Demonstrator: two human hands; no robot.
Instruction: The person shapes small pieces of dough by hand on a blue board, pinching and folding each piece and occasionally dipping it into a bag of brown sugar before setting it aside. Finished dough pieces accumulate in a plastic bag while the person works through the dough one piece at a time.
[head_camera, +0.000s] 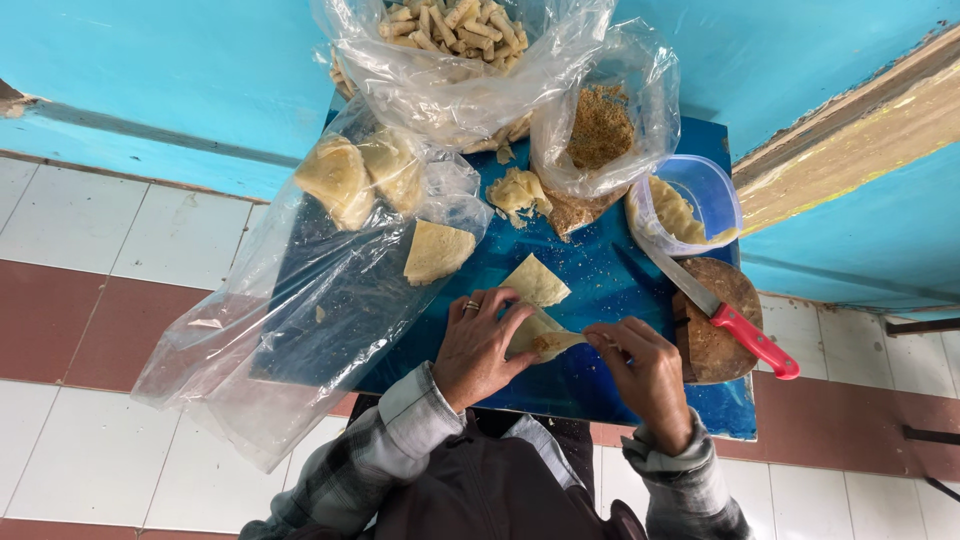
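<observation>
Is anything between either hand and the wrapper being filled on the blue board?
Nothing visible. The left hand rests on the wrapper, and the right hand has its fingers at the wrapper's right edge.

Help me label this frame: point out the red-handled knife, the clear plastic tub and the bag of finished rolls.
red-handled knife (752, 338), head view, on its red handle.
clear plastic tub (715, 190), head view, on its bare inner wall.
bag of finished rolls (450, 30), head view, on the rolls inside.
</observation>
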